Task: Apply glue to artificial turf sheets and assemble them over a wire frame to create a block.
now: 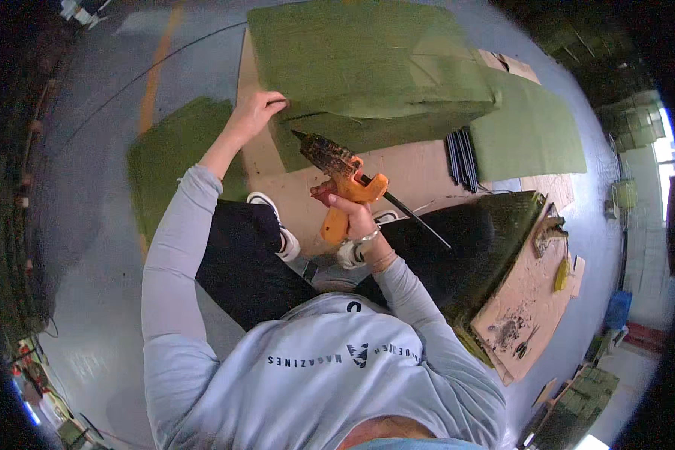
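My right hand (358, 217) is wrapped round the handle of an orange hot glue gun (352, 186), its nozzle and front crusted with dark residue. A long black glue stick (420, 220) sticks out of the gun's back end. The nozzle points up and left, close to the lower left corner of a large block covered in green fabric (352, 60). At that corner my left hand (259, 112) is closed, its fingertips pinching the fabric's edge. A dark sliver shows at the fingertips; what it is I cannot make out. Along the block's near side the fabric hangs in a loose fold.
Cardboard (405, 161) lies under the block and by my shoes (277, 225). Black glue sticks (461, 160) lie in a row to the right. Green pieces (176, 165) flank the block. Another cardboard sheet (495, 322) holds a dirty glue gun (549, 231) and a yellow-handled tool (561, 275).
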The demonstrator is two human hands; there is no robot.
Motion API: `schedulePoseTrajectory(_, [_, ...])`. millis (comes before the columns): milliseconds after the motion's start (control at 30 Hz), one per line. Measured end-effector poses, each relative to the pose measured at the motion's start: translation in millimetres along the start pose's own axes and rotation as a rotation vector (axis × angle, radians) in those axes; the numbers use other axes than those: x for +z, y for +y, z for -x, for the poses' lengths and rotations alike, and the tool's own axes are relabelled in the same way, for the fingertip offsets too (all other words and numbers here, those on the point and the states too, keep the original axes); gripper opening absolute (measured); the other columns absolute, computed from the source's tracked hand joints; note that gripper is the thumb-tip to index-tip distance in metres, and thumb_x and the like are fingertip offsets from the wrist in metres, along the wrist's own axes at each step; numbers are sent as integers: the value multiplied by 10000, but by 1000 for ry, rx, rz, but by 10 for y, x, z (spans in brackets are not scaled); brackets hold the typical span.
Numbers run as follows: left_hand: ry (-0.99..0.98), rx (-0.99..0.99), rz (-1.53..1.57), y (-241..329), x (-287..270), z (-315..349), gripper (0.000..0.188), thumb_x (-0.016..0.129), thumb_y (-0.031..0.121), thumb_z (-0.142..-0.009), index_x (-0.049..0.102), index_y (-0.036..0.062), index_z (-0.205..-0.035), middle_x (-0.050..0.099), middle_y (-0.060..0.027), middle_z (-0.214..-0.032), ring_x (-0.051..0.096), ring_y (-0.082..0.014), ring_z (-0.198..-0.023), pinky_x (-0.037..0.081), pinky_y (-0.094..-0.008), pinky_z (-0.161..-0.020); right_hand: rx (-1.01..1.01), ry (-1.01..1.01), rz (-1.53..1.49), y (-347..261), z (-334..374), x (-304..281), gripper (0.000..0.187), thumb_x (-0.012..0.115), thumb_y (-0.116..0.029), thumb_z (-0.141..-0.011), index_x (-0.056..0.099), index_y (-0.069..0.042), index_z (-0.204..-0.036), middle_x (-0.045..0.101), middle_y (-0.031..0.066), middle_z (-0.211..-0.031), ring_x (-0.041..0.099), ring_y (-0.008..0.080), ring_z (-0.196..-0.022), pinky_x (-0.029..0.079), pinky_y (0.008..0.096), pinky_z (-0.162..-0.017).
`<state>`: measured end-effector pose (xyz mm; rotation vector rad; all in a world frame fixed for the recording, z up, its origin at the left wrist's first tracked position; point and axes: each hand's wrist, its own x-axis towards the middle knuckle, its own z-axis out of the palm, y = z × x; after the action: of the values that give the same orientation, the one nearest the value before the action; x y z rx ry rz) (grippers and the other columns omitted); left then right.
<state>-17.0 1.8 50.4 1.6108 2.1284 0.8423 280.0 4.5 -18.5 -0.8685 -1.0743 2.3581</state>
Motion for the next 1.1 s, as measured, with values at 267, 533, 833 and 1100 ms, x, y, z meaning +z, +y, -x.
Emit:
schedulePoseTrajectory(267, [-29,75,100,-48,-41,-57,290,532,236,-907,628,-19,-1006,659,-174,-912,627,-290,-837,461,-363,-751,-150,-70,162,233,-334,56,316,586,-66,-825,541,33,-1121,621,112,-1019,588,244,-1024,456,394,-931])
schedulePoseTrajectory(533, [20,51,101,-65,-38,-71,307,565,263,-884,645,-9,-1001,660,-192,-884,648,-320,-811,483,-365,-712,-173,-151,55,156,-405,182,206,633,-97,-842,621,-5,-1026,633,35,-988,577,152,-925,444,304,-837])
schedulePoseTrajectory(833, [11,57,74,-103,25,-100,296,557,267,-886,650,2,-982,659,-183,-870,641,-319,-802,477,-378,-705,-148,-61,-19,251,-446,154,368,607,-72,-804,520,17,-1150,622,104,-974,614,230,-941,468,383,-900])
schedulePoseTrajectory(1100, [-7,42,82,-131,24,-113,303,540,281,-893,650,9,-970,653,-185,-873,626,-347,-820,474,-391,-723,-114,-28,32,216,-444,187,224,612,-79,-801,560,-8,-1007,621,89,-950,609,231,-939,461,369,-884])
